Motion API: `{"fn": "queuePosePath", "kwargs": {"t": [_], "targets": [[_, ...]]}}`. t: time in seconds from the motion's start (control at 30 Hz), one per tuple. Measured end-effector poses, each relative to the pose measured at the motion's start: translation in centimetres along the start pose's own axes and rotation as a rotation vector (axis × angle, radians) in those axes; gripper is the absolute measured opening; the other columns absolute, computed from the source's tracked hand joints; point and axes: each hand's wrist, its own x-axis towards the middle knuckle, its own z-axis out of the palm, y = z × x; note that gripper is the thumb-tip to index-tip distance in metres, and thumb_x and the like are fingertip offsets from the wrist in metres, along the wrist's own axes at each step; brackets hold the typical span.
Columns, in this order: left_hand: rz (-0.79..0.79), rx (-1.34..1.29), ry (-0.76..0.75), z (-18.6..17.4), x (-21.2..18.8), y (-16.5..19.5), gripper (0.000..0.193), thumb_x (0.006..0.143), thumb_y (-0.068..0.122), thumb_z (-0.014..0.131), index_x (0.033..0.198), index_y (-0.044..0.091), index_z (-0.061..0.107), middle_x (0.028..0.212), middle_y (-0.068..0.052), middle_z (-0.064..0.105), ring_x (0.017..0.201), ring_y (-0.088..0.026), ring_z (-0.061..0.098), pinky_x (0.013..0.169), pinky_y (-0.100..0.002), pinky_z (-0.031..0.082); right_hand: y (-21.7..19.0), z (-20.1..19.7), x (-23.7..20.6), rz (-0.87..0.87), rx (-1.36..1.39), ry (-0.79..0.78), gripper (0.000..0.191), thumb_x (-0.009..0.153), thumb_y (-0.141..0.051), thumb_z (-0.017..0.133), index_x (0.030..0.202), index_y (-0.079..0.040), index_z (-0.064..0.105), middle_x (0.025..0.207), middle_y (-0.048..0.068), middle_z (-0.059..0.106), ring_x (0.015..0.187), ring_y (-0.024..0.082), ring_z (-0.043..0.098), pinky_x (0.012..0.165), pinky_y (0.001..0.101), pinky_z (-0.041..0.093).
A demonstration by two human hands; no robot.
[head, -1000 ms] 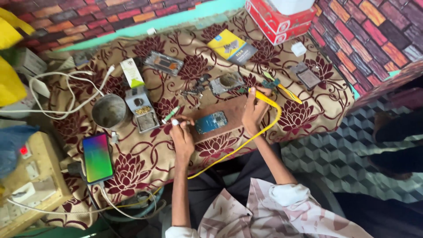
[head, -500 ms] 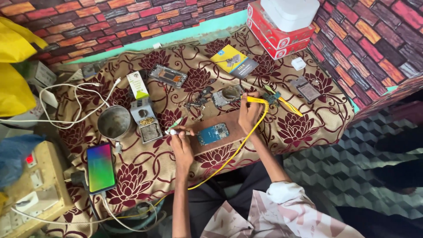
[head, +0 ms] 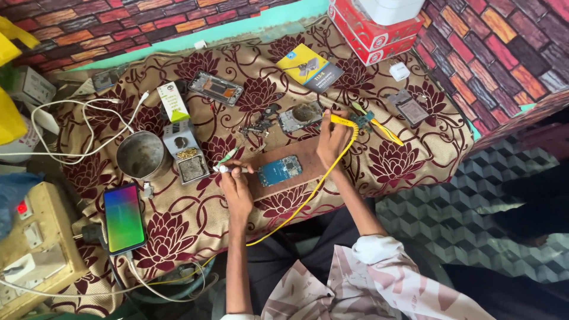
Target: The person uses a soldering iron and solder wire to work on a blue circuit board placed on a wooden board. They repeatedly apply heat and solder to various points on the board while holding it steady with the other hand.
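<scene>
A blue circuit board (head: 280,170) lies on a brown wooden block (head: 299,160) on a low table covered with a flowered maroon cloth (head: 178,225). My left hand (head: 236,184) rests just left of the board and pinches a thin white pen-like tool (head: 228,169) by its end. My right hand (head: 332,141) is at the block's right end, closed around a yellow-handled soldering iron (head: 344,120) whose yellow cable (head: 308,195) runs down toward my lap.
A round metal cup (head: 141,155) and a small open tin (head: 185,153) sit to the left. A lit phone (head: 124,218) lies near the front left, white cables (head: 77,127) beyond it. Phone parts, a yellow booklet (head: 309,66) and red boxes (head: 373,29) lie farther back.
My right hand has pulled back slightly from the parts beyond the block toward the block's right end, still gripping the iron. The left hand stays by the board.
</scene>
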Motion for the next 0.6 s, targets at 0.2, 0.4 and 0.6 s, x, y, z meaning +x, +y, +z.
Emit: {"fn": "queuePosePath", "kwargs": {"t": [0.2, 0.4, 0.6], "targets": [[0.032, 0.003, 0.012, 0.2, 0.2, 0.3, 0.037, 0.114, 0.034, 0.038, 0.114, -0.001, 0.051, 0.084, -0.006, 0.070, 0.051, -0.006, 0.038, 0.047, -0.025, 0.031, 1.3, 0.5, 0.6, 0.125, 0.068, -0.029, 0.017, 0.109, -0.016, 0.052, 0.098, -0.006, 0.061, 0.071, 0.001, 0.061, 0.060, 0.010, 0.054, 0.058, 0.0277, 0.044], [0.020, 0.034, 0.014, 0.2, 0.2, 0.3, 0.037, 0.113, 0.034, 0.036, 0.113, 0.001, 0.052, 0.084, -0.005, 0.071, 0.050, -0.006, 0.040, 0.045, -0.025, 0.031, 0.7, 0.2, 1.0, 0.216, 0.103, -0.099, 0.026, 0.111, -0.021, 0.053, 0.090, -0.007, 0.054, 0.067, 0.001, 0.056, 0.051, 0.010, 0.044, 0.050, 0.0270, 0.036], [0.034, 0.013, 0.016, 0.1, 0.3, 0.0, 0.034, 0.114, 0.033, 0.036, 0.112, 0.002, 0.051, 0.085, -0.004, 0.071, 0.049, -0.004, 0.038, 0.044, -0.024, 0.031, 0.4, 0.0, 0.7, 0.259, 0.193, -0.166, 0.025, 0.108, -0.023, 0.051, 0.088, -0.009, 0.052, 0.062, -0.001, 0.055, 0.049, 0.007, 0.044, 0.047, 0.0258, 0.037]]}}
